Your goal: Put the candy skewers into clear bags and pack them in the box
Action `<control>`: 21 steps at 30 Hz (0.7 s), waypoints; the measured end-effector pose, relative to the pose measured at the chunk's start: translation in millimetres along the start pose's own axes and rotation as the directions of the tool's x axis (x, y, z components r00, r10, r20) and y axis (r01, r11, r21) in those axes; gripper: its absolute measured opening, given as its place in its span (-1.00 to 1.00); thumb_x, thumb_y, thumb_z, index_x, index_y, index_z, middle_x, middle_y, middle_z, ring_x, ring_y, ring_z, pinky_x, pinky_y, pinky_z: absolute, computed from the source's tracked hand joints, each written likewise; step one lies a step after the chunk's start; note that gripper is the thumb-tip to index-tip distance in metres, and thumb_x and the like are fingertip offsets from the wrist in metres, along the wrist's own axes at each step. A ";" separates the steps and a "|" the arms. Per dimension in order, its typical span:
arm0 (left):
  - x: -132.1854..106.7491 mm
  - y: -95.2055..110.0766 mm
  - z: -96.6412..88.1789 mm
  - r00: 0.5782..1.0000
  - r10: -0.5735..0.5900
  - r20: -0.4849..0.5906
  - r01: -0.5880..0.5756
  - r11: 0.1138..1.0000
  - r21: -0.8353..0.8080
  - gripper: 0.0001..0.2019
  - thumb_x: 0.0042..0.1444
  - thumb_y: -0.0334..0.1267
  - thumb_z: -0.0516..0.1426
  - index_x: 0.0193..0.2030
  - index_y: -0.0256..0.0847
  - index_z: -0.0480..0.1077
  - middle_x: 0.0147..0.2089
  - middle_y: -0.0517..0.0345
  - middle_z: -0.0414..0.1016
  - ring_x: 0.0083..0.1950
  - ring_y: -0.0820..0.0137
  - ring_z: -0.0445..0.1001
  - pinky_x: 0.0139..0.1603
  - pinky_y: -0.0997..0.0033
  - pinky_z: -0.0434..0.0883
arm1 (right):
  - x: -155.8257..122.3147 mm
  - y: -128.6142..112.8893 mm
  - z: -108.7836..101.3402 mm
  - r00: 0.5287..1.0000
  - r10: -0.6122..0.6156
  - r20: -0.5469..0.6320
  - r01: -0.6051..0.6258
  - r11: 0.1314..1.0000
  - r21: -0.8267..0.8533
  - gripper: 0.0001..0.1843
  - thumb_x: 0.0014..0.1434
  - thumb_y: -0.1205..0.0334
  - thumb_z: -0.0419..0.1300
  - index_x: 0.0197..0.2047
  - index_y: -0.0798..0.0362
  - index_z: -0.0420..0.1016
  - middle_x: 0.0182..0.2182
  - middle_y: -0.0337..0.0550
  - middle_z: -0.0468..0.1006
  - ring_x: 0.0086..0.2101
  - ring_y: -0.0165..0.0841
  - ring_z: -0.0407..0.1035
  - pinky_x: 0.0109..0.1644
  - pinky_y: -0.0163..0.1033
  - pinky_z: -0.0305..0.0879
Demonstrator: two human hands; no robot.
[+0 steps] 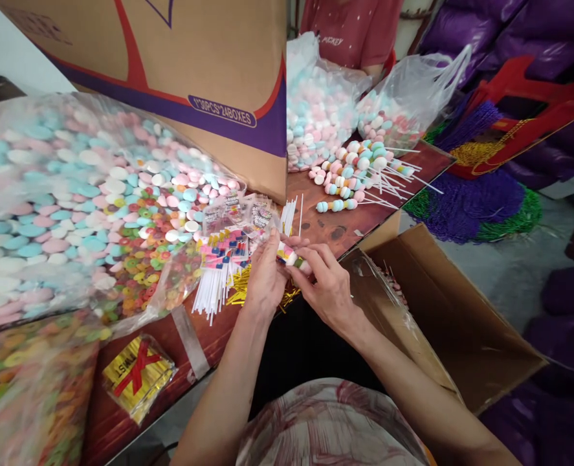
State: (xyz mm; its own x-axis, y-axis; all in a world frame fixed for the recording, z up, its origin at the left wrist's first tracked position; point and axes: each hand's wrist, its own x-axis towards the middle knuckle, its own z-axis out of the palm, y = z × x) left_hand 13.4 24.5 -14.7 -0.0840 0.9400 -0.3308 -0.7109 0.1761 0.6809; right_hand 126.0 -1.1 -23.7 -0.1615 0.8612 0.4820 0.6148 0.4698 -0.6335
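Observation:
In front of my body, my left hand (266,272) and my right hand (328,279) come together at the table edge. Between them is a candy skewer (294,260) with white, pink and green pieces; the fingers hide much of it. My left fingers are closed round one end, and my right thumb and fingers pinch the other. Just left of my left hand lie white sticks (209,294), pink printed labels (223,251) and clear printed bags (238,210). Gold twist ties (241,285) lie below and beside it. More white sticks (289,213) lie beyond my hands.
A large carton (170,71) stands behind. Pastel candies (63,213) and gummy rings (143,272) fill plastic bags at left, near a twist tie pack (138,375). Candy skewers (357,171) lie at far right. An open box (442,310) stands right, below the table. A person (349,32) is opposite.

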 end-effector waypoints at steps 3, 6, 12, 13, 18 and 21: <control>0.5 3.2 -2.7 0.998 -0.058 0.012 0.058 0.998 -0.004 -0.70 0.07 -0.04 0.29 -0.39 -0.25 0.43 -0.31 -0.01 0.62 -0.01 0.18 0.59 -0.05 0.25 0.55 | 0.6 1.3 -0.1 1.000 0.004 -0.007 -0.004 1.000 0.009 -0.83 0.30 0.23 0.14 -0.07 0.01 0.49 -0.16 -0.04 0.54 -0.18 -0.30 0.49 -0.18 -0.27 0.43; 0.8 4.5 -4.1 0.995 -0.104 0.007 0.104 0.995 0.010 -0.69 0.08 -0.04 0.28 -0.40 -0.27 0.42 -0.27 -0.06 0.63 -0.01 0.16 0.59 -0.08 0.27 0.56 | 2.1 2.2 -1.3 0.999 0.044 -0.007 -0.044 0.998 0.037 -0.87 0.28 0.28 0.15 -0.14 0.01 0.51 -0.20 -0.09 0.54 -0.28 -0.35 0.48 -0.23 -0.29 0.40; -0.2 -8.2 -0.6 0.998 -0.062 0.008 0.062 0.998 -0.008 -0.72 0.13 -0.07 0.25 -0.36 -0.29 0.45 -0.28 -0.03 0.62 -0.02 0.23 0.59 0.02 0.28 0.51 | -2.1 1.4 10.0 0.997 -0.023 -0.077 0.008 0.981 -0.192 -0.84 0.31 0.26 0.11 -0.25 0.04 0.52 -0.31 -0.11 0.50 -0.35 -0.38 0.43 -0.35 -0.35 0.30; -0.6 -10.9 0.3 0.999 -0.054 0.000 0.054 0.998 -0.015 -0.73 0.14 -0.08 0.24 -0.36 -0.29 0.45 -0.29 -0.02 0.62 -0.02 0.25 0.59 0.03 0.30 0.50 | -3.1 1.1 13.7 0.995 -0.046 -0.090 0.023 0.970 -0.244 -0.81 0.32 0.26 0.10 -0.28 0.04 0.52 -0.33 -0.11 0.49 -0.38 -0.39 0.41 -0.38 -0.35 0.27; -1.7 -12.9 -0.7 0.998 -0.048 -0.026 0.047 0.998 -0.039 -0.74 0.15 -0.10 0.24 -0.36 -0.28 0.44 -0.32 0.02 0.62 -0.06 0.27 0.60 0.03 0.33 0.49 | -3.9 -2.5 19.3 0.996 -0.064 -0.058 0.047 0.965 -0.257 -0.76 0.36 0.28 0.04 -0.20 0.04 0.55 -0.27 -0.07 0.51 -0.33 -0.37 0.42 -0.32 -0.33 0.31; 0.6 -5.3 -5.4 0.999 -0.039 -0.026 0.037 0.996 -0.075 -0.74 0.16 -0.09 0.23 -0.36 -0.27 0.43 -0.31 0.04 0.61 -0.07 0.29 0.61 0.01 0.36 0.50 | -4.6 -3.7 6.8 0.996 -0.006 0.093 0.019 0.990 -0.139 -0.68 0.37 0.26 0.02 0.08 0.01 0.49 -0.11 -0.01 0.46 -0.22 -0.32 0.45 -0.29 -0.32 0.37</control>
State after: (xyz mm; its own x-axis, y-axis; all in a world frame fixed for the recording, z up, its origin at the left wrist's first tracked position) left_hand 13.3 22.6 -22.1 -0.0739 0.9246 -0.3738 -0.7639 0.1885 0.6172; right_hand 119.2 -5.5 -27.7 -0.2359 0.8727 0.4275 0.7132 0.4543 -0.5338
